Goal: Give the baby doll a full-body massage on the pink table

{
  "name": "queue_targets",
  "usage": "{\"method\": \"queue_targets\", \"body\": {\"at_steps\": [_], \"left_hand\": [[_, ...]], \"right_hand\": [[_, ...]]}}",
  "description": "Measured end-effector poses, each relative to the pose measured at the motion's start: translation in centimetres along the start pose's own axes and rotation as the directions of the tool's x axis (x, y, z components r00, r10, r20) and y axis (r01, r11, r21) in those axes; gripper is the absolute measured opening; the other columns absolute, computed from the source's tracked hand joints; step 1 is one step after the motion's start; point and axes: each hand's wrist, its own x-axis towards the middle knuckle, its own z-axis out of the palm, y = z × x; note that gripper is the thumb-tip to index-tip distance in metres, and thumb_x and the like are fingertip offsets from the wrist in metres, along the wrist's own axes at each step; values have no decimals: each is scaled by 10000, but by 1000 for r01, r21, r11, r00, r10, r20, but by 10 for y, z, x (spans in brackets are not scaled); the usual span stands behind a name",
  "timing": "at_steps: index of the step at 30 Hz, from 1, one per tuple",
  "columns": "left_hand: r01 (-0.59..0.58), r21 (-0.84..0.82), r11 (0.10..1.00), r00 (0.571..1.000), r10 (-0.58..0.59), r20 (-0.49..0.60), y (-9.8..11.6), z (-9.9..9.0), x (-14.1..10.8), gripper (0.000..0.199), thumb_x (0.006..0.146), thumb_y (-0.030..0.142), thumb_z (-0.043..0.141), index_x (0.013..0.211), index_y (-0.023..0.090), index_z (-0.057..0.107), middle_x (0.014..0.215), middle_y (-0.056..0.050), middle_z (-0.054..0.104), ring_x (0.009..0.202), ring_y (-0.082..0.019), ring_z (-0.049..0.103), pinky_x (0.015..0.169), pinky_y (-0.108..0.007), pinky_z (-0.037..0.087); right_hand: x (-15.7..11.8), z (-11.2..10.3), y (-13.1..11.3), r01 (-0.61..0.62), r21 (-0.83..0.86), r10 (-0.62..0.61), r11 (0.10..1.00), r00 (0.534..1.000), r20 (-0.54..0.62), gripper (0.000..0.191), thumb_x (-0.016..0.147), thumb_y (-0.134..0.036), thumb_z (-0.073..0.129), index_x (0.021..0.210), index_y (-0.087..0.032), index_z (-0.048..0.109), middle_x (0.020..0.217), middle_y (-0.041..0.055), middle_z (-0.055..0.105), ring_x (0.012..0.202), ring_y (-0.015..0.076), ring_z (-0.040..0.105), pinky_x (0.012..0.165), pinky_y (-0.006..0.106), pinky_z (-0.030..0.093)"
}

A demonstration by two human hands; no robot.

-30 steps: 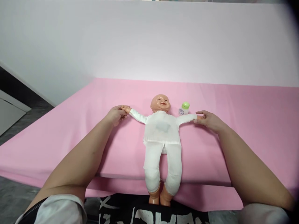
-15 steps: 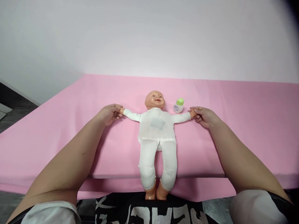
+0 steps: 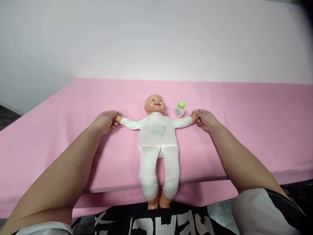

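Doll: it lies on its back on the pink cover [image 3: 244, 130], head away from the person; I'd call the doll [image 3: 158, 138] well centred between the two hands.
Left hand: the left hand [image 3: 105, 121] pinches one small doll hand [image 3: 118, 118] between thumb and fingers.
Right hand: the right hand [image 3: 205, 120] is closed on the other doll hand [image 3: 194, 117], thumb on top and fingertips curled in below.
Just changed: a second ago the right fingers stood looser and spread around that doll hand; now they have gathered in on it, while the left pinch looks much the same.
What it means: to my eye the hold is now more even, with both white sleeves [image 3: 132, 123] drawn out sideways.
Doll's feet: the brown feet [image 3: 153, 202] reach past the upper edge of the cover, right by the person's black top [image 3: 146, 223].
Bottle: a small bottle [image 3: 179, 112] with a green cap [image 3: 181, 104] stands beside the doll's head, near the right hand, untouched.
Behind: a pale wall [image 3: 156, 39].
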Motion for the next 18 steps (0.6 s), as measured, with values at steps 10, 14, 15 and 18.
{"method": "queue_targets", "body": {"at_steps": [10, 14, 15, 18], "left_hand": [[-19, -184, 983, 983, 52, 177, 0, -14, -3, 368, 840, 55, 782, 1208, 33, 762, 902, -161, 792, 641, -207, 768, 678, -360, 708], [-19, -107, 994, 985, 37, 171, 2, -12, -3, 155, 920, 152, 773, 1051, 73, 802, 856, -149, 789, 587, -172, 724, 580, -277, 650], [-17, -88, 996, 985, 32, 167, 2, -10, -4, 128, 944, 179, 758, 1017, 85, 805, 836, -142, 785, 573, -166, 711, 551, -261, 626], [-9, -71, 997, 990, 19, 142, 2, -7, -3, 146, 996, 214, 698, 973, 111, 799, 789, -121, 772, 548, -152, 681, 516, -243, 583]], "right_hand": [[-6, -14, -4, -39, 10, 36, 999, 979, 202, 284, 829, -180, 925, 1069, -160, 774, 870, 75, 780, 619, 123, 666, 550, 243, 582], [-4, -10, -2, 13, -43, -6, 999, 987, 164, 326, 772, -303, 997, 902, -189, 720, 811, 41, 768, 487, 71, 528, 429, 216, 435], [-3, -8, -1, 22, -55, -14, 998, 988, 152, 328, 789, -339, 989, 872, -192, 708, 820, 43, 774, 469, 62, 496, 410, 215, 401], [0, -4, 2, 29, -78, -20, 996, 993, 113, 316, 880, -425, 924, 850, -190, 714, 791, 42, 755, 446, 54, 437, 383, 213, 344]]}}
